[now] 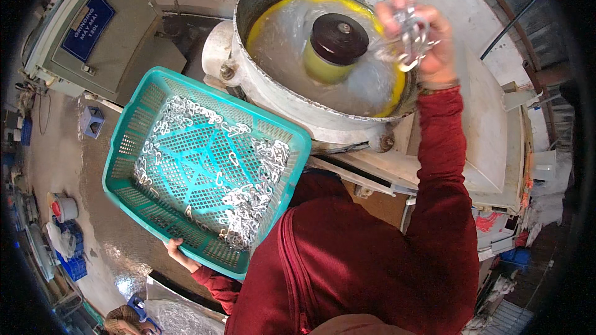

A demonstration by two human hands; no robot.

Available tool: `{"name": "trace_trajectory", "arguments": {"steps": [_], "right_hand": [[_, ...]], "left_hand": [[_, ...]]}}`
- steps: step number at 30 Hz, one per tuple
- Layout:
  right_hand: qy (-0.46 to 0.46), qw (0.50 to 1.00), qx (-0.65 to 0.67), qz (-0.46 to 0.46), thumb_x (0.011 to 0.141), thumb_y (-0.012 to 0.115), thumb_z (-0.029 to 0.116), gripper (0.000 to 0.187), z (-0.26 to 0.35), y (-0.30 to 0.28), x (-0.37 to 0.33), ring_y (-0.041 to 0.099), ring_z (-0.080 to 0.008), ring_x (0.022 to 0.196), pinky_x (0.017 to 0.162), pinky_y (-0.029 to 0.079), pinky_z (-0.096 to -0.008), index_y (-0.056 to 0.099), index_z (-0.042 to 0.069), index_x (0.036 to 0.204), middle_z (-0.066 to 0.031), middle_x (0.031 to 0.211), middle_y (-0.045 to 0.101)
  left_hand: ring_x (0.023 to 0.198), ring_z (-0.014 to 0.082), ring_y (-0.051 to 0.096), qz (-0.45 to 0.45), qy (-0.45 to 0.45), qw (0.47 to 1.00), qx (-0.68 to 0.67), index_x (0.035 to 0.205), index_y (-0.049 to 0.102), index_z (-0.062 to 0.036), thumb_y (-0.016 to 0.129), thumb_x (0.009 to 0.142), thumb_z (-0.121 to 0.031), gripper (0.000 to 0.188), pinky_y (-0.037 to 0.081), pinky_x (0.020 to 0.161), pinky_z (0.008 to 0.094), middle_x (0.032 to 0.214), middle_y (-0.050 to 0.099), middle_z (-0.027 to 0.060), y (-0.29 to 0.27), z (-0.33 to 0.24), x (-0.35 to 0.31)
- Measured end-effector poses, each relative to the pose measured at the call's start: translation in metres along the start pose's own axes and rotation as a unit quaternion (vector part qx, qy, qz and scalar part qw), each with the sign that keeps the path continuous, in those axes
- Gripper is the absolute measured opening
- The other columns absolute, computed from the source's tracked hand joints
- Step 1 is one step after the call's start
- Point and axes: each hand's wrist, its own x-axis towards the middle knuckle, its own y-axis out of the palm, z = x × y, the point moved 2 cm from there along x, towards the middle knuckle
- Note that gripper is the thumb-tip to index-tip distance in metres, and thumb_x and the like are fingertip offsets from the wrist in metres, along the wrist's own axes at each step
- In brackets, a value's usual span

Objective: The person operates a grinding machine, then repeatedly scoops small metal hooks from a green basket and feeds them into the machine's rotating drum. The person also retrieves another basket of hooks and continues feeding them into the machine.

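Note:
My right hand (439, 62) is raised over the right side of a round white tub (310, 124), its fingers closed around a bunch of small shiny metal hooks (411, 36). These are smeared by motion. Inside the tub is a yellow lining, with a blurred grey, wet-looking mass around a centre post with a dark cap (339, 38). At lower left, my left hand (179, 253) grips the near edge of a teal plastic basket (303, 142). More loose hooks (248, 217) lie in it, heaped along the left, far and right sides. The basket is tilted beside the tub.
A grey cabinet (118, 31) with a blue sign stands at the far left. On the wet floor (105, 211) are a small stool-like box (92, 121), a white bucket (64, 208) and blue crates (76, 260). A pale machine housing (490, 130) borders the tub's right.

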Motion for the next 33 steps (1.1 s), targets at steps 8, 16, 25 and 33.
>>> {"name": "trace_trajectory", "arguments": {"steps": [8, 16, 25, 33], "right_hand": [[0.252, 0.828, -0.323, -0.382, 0.088, 0.061, 0.032, 0.046, -0.016, -0.149, -0.073, 0.06, -0.0177, 0.101, 0.067, 0.055, -0.0364, 0.055, 0.004, 0.124, -0.0083, 0.112, 0.062], [0.184, 0.739, -0.581, -0.288, 0.093, 0.06, 0.028, 0.05, -0.011, -0.104, -0.017, 0.058, -0.0227, 0.111, 0.09, 0.049, -0.033, 0.053, -0.003, 0.131, -0.0153, 0.123, 0.061], [0.049, 0.83, -0.467, 0.301, 0.096, 0.053, 0.04, 0.057, -0.288, 0.186, 0.098, 0.034, -0.0394, 0.136, 0.111, 0.029, -0.0449, 0.043, 0.008, 0.141, -0.0226, 0.144, 0.04], [-0.037, 0.824, -0.565, 0.002, 0.09, 0.055, 0.044, 0.06, -0.454, 0.308, 0.212, 0.029, -0.0484, 0.132, 0.106, 0.021, -0.0647, 0.041, 0.0, 0.128, -0.0306, 0.141, 0.029]], "left_hand": [[0.087, 0.039, 0.064, 0.023, 0.005, 1.0, -0.01, 0.129, 0.045, 0.0025, 0.055, 0.062, -0.016, 0.071, 0.056, 0.076, 0.0506, 0.111, 0.061, 0.0209, 0.019, -0.002, -0.004], [0.101, 0.0284, 0.056, 0.029, 0.453, 0.782, 0.428, 0.103, 0.053, -0.0074, 0.061, 0.077, -0.02, 0.03, 0.045, 0.09, 0.0401, 0.107, 0.057, 0.0166, 0.0, 0.004, -0.021], [0.088, 0.0216, 0.059, 0.004, 0.113, 0.993, -0.014, 0.127, 0.046, 0.0008, 0.052, 0.056, -0.004, 0.071, 0.052, 0.077, 0.0323, 0.105, 0.059, 0.0095, 0.037, -0.006, -0.014], [0.096, 0.0179, 0.057, 0.0, 0.117, 0.991, 0.058, 0.133, 0.044, -0.0006, 0.058, 0.051, -0.008, 0.084, 0.048, 0.085, 0.0278, 0.114, 0.058, 0.0077, 0.044, -0.013, -0.012]]}}
